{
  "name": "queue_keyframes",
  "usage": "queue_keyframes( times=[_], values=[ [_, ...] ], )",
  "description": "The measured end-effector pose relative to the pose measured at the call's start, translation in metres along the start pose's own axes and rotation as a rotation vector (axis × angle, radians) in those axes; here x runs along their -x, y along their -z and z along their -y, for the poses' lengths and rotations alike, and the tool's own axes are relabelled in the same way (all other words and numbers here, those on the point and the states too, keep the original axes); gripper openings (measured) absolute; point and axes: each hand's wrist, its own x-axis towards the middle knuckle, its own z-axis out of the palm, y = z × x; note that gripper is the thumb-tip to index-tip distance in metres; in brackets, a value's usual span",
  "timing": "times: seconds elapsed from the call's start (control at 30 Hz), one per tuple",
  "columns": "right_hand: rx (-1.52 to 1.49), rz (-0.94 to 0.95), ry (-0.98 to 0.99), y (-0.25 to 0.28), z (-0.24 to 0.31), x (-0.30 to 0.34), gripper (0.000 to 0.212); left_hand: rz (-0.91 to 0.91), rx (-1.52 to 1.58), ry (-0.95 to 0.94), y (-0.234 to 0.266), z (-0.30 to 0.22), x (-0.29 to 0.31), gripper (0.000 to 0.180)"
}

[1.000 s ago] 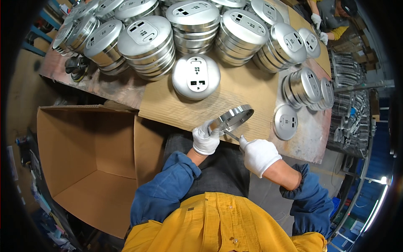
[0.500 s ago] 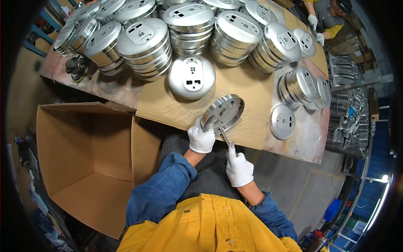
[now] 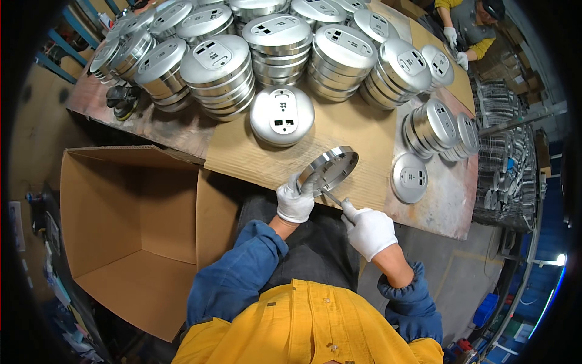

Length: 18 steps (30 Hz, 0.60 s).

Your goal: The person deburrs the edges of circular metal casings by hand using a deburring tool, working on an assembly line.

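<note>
My left hand (image 3: 295,202), in a white glove, grips the near left rim of a round metal housing (image 3: 341,164). The housing is tilted up over the table's front edge, its hollow inner side showing. In my right hand (image 3: 371,232), also gloved, is a slim grey metal file (image 3: 331,197). The file's far end meets the lower rim of the housing, close to my left fingers; whether it reaches inside is hard to see. Just beyond lies a similar silver housing (image 3: 282,116), face up, with an oval panel and square cutouts.
Tall stacks of silver housings (image 3: 277,33) fill the back of the table. A cardboard sheet (image 3: 242,151) covers its middle. A single housing (image 3: 409,178) lies at right. An open cardboard box (image 3: 170,285) stands at left. A co-worker's gloved hand (image 3: 450,36) shows far right.
My right hand has swung right and turned, the file now lying flatter. The housing in my left hand has tipped to show more of its edge. The view has shifted slightly.
</note>
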Motion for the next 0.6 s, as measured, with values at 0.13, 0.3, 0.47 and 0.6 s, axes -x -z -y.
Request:
queue_keyframes(
  times=[0.13, 0.3, 0.47, 0.6],
  values=[
    [0.005, -0.013, 0.081, 0.004, 0.003, -0.005, 0.036, 0.021, -0.076, -0.055, 0.003, 0.0, -0.002, 0.035],
    [0.073, 0.017, -0.017, -0.02, 0.017, 0.007, 0.055, -0.036, 0.101, 0.291, 0.001, -0.012, -0.008, 0.017],
    [-0.009, -0.207, -0.072, -0.068, 0.012, 0.015, 0.05, -0.076, 0.118, 0.44, -0.005, -0.017, -0.011, 0.03],
    [-0.07, -0.157, -0.068, -0.041, 0.004, 0.009, 0.039, -0.07, 0.085, 0.431, -0.004, -0.011, -0.007, 0.03]
  ],
)
